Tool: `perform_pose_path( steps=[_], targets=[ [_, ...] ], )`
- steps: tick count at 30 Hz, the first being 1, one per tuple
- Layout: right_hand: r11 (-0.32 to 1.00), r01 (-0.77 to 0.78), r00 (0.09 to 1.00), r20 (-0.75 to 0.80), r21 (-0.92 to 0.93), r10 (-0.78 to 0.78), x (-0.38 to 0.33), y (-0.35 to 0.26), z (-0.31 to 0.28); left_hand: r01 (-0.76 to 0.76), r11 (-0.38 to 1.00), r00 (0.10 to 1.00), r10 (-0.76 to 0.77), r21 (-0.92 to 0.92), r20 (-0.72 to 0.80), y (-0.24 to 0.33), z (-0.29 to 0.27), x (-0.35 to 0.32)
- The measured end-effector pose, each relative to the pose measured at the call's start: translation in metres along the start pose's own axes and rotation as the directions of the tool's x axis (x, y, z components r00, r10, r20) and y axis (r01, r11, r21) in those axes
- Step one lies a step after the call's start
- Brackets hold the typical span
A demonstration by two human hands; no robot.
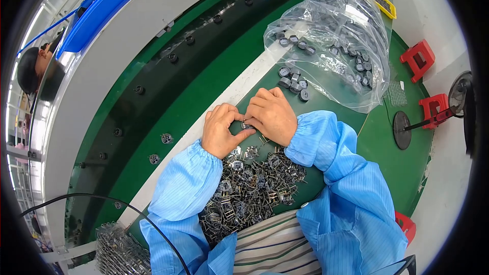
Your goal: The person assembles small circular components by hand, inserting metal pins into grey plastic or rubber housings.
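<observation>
A small metal part (247, 125) sits pinched between the fingertips of both hands, right at the spot where the two hands meet above the green tabletop (387, 173). The left hand (221, 131) comes in from the near left with its fingers curled inward, thumb and forefinger closed on the left side of the part. The right hand (271, 113) arches over from the far right, knuckles up, its fingertips folded down onto the same part, so the two hands touch each other around it. Most of the part is hidden by the fingers; only a glint of grey metal shows.

Both forearms wear light blue sleeves (331, 173) with gathered cuffs. Just near of the hands, between the forearms, lies a heap of small dark pinned metal components (249, 188), spreading toward the person's striped apron (275, 249).

Just far of the right hand lies a small cluster of round grey cores (294, 82), spilled from the mouth of a crumpled clear plastic bag (336, 35) that holds more of them. To the left a dark green conveyor belt (193, 97) runs diagonally, with a few small parts spaced along it. At the near left a black cable (102, 197) arcs over a stack of wire parts (119, 252). Red stools (418, 58) stand on the floor at the far right.
</observation>
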State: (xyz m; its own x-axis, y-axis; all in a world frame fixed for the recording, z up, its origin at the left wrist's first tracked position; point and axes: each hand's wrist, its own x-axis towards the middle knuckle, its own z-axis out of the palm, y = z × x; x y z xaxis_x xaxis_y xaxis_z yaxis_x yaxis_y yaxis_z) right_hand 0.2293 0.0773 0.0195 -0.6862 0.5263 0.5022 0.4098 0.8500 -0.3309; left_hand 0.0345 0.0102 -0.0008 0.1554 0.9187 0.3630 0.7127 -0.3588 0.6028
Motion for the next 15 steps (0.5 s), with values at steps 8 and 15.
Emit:
perform_pose_path(
  steps=[8,15],
  targets=[
    [0.850,-0.183,0.876,0.474,0.494,-0.087,-0.013,0.057,-0.070,0.158,0.986,0.948,-0.167,-0.055,-0.272,-0.040,-0.025,0.011],
    [0.868,-0.233,0.861,0.507,0.438,-0.024,-0.011,0.043,-0.036,0.320,0.890,0.901,-0.179,0.326,-0.396,-0.051,-0.038,0.011]
  ],
)
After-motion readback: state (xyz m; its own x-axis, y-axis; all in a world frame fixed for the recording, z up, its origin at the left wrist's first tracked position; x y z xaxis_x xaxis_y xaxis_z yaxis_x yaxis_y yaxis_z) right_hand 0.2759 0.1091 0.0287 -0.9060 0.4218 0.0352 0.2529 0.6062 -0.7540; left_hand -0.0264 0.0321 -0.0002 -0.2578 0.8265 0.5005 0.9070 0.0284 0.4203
